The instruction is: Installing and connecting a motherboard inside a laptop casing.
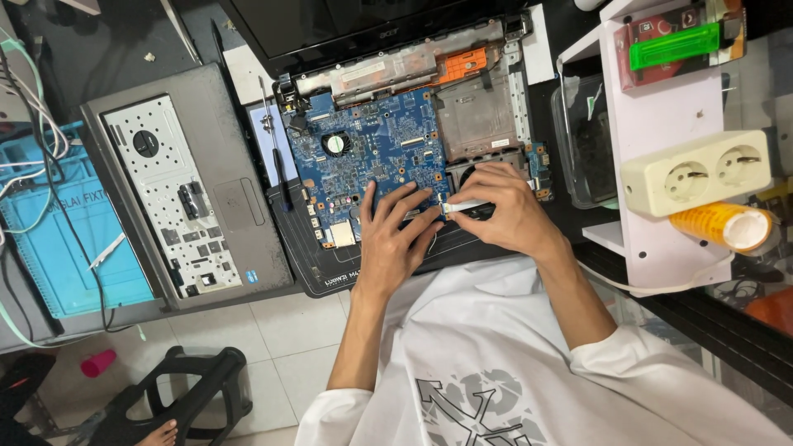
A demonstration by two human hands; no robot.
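Both hands on opened laptop w/ blue mainboard exposed.
Left hand (395, 238) is laid spread, fingers flat on mainboard (372, 157) lower edge; a white flat strip (464, 206) is pinched by right hand (504, 211) just beside it, over laptop base (487, 116) on the worktop. Removed keyboard cover (186, 190) lies well to the left.
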